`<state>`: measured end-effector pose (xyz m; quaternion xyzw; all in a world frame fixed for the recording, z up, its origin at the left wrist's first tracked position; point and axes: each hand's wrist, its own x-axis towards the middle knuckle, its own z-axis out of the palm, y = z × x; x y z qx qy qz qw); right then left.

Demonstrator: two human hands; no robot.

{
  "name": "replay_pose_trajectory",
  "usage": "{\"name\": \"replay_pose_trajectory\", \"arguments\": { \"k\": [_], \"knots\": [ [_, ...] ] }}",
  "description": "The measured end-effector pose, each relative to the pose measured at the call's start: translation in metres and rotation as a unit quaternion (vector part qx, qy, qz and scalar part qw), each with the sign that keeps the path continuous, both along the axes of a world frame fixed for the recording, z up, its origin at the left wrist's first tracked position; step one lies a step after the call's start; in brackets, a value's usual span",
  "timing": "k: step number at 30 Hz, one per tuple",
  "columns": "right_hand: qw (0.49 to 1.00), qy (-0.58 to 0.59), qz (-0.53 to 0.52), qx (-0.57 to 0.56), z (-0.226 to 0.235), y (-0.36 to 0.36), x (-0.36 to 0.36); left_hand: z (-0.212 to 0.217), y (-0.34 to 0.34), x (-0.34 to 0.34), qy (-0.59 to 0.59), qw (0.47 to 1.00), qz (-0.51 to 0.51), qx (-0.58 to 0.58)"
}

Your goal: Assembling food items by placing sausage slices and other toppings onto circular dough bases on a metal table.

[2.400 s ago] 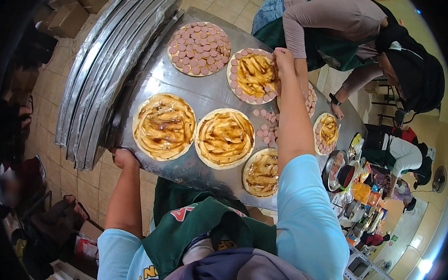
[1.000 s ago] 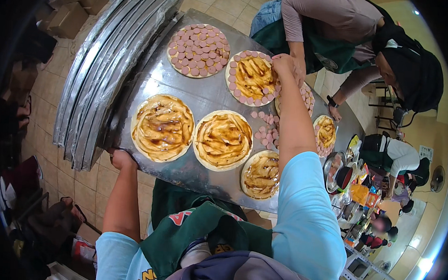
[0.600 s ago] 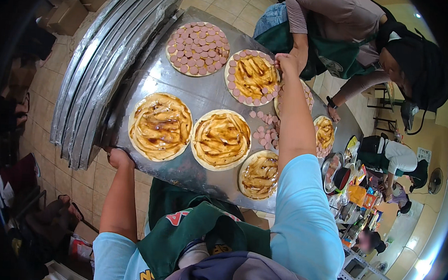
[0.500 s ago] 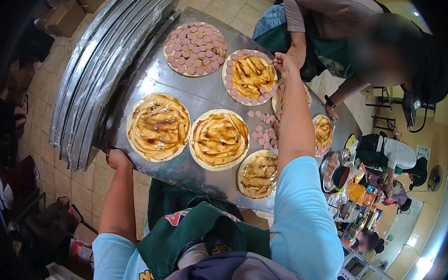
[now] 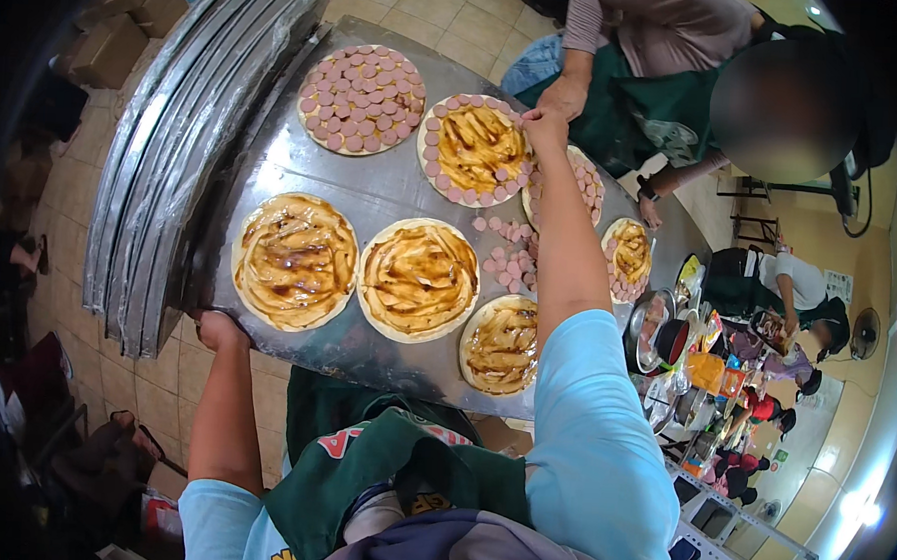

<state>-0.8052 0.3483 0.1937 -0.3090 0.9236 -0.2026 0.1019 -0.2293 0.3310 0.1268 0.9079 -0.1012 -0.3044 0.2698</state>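
My left hand point(image 5: 222, 331) is closed around the near left edge of the metal table point(image 5: 288, 178). My right arm stretches across to the far side. There my right hand point(image 5: 546, 130) has its fingers pinched together at the right rim of a sauced pizza base point(image 5: 474, 149), which carries a ring of pink sausage slices. What the fingertips hold is too small to make out. Two bases with only pale and brown sauce, a left one point(image 5: 294, 260) and a middle one point(image 5: 419, 279), lie nearer me. Loose sausage slices point(image 5: 511, 268) are heaped beside my right forearm.
A sausage-covered pizza point(image 5: 361, 100) lies far left. My right arm partly hides another pizza point(image 5: 585, 186) and a sauced base point(image 5: 499, 344). Stacked wrapped metal trays point(image 5: 189, 159) border the table's left. A co-worker's hand point(image 5: 567, 93) is beside mine. Bowls point(image 5: 650, 329) stand right.
The whole view has shifted slightly, so the table and pizzas sit farther left. My right hand stays pinched by the same pizza's rim, and my left hand stays at the table edge.
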Motion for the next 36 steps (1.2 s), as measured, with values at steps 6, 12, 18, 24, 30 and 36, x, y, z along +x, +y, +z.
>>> {"name": "replay_pose_trajectory", "arguments": {
  "k": [6, 12, 18, 24, 30, 36],
  "knots": [
    [0.995, 0.091, 0.006, -0.050, -0.019, 0.005, -0.006, -0.005, -0.001, -0.001, -0.012, 1.000, -0.011, 0.008],
    [0.933, -0.291, -0.122, -0.171, -0.007, 0.012, -0.021, 0.000, 0.000, -0.007, -0.013, 1.000, -0.008, 0.002],
    [0.795, -0.503, -0.128, -0.314, 0.012, 0.034, -0.016, -0.033, -0.002, 0.020, -0.032, 0.999, -0.031, 0.028],
    [0.752, -0.539, -0.129, -0.357, 0.019, 0.055, -0.017, -0.022, -0.003, 0.009, -0.027, 0.999, -0.025, 0.025],
    [0.834, -0.453, -0.133, -0.286, 0.015, 0.059, -0.020, 0.007, -0.001, -0.009, -0.005, 1.000, -0.019, 0.011],
    [0.966, -0.202, -0.039, -0.159, 0.002, 0.041, -0.004, -0.026, -0.001, 0.017, -0.038, 0.997, -0.059, 0.020]
  ]
}}
